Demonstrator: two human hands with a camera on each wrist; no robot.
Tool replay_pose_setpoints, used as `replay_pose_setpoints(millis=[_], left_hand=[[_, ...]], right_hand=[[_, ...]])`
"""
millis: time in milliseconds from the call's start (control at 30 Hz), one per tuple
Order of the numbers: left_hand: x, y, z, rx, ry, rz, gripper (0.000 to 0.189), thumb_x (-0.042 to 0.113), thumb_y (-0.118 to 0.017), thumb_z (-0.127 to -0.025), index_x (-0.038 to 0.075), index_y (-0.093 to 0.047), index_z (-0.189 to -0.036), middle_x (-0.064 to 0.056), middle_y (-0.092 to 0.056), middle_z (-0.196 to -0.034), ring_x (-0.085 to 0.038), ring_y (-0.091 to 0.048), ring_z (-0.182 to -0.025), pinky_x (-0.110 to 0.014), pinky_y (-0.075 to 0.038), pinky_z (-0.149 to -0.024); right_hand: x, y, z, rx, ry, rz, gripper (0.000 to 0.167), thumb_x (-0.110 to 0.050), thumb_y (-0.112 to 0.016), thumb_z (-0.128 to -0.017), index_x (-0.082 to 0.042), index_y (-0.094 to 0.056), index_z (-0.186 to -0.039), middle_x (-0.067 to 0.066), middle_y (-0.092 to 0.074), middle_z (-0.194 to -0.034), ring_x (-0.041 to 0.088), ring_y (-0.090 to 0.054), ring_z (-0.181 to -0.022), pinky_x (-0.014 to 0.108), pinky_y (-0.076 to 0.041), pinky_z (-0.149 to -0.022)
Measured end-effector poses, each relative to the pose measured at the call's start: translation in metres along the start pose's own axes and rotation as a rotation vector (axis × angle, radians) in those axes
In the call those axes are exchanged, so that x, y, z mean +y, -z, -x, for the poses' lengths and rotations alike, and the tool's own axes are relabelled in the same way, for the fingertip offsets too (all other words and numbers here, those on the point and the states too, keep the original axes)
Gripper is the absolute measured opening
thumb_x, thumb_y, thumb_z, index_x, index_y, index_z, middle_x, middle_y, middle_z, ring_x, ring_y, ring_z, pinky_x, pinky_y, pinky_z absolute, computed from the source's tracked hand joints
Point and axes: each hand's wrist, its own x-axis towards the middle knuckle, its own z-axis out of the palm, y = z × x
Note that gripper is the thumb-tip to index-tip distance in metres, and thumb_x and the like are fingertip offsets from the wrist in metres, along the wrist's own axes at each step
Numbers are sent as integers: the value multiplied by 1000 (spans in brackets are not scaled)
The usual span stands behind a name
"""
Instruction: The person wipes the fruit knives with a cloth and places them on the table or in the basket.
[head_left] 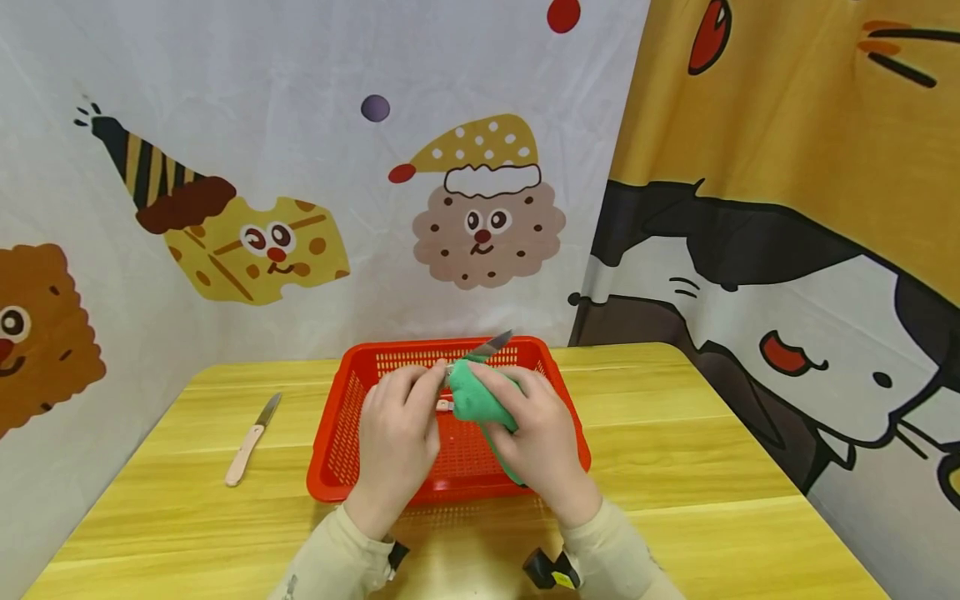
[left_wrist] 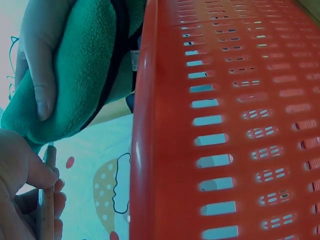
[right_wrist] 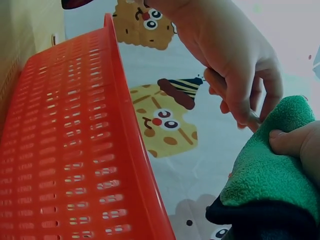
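In the head view my left hand (head_left: 399, 421) grips a knife by its light wooden handle (left_wrist: 47, 200), most of which the fingers cover. The knife's blade (head_left: 491, 346) points up to the right above the basket. My right hand (head_left: 536, 421) holds a folded green towel (head_left: 476, 396) with dark edging, pressed about the lower part of the blade. In the left wrist view the towel's fold meets the front end of the handle. Both hands are over the red plastic basket (head_left: 326, 467).
A second knife (head_left: 251, 442) with a pale wooden handle lies on the wood-grain table (head_left: 675, 467), left of the basket. Inside the basket, part of another pale handle (head_left: 445, 406) shows between the hands. A printed curtain (head_left: 300, 125) hangs behind the table.
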Motion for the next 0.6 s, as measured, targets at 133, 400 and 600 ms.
replay_pose_setpoints(millis=[133, 400, 600], left_hand=[[1, 1, 0, -17, 3, 1, 35, -10, -64, -83, 2, -67, -116, -13, -62, -96, -30, -60, -77, -44, -49, -62], [2, 1, 0, -28, 6, 24, 35, -10, -63, -84, 2, -67, -116, -14, -62, -97, -30, -60, -79, -45, -50, -65], [3, 1, 0, -30, -1, 19, 33, -9, -64, -84, 2, -67, -115, -13, -62, -96, -30, -61, -78, -44, -51, -64]], right_hand=[[-2, -1, 0, -14, 1, 8, 59, -10, -81, -80, -24, -61, -134, 8, -65, -112, 26, -62, -98, 41, -55, -73], [-1, 0, -1, -12, -11, 27, 60, -9, -81, -79, -25, -61, -134, 8, -65, -110, 26, -62, -95, 42, -55, -72], [2, 2, 0, -11, -29, 48, 60, -10, -80, -80, -26, -61, -134, 8, -65, -109, 27, -62, -96, 43, -54, -74]])
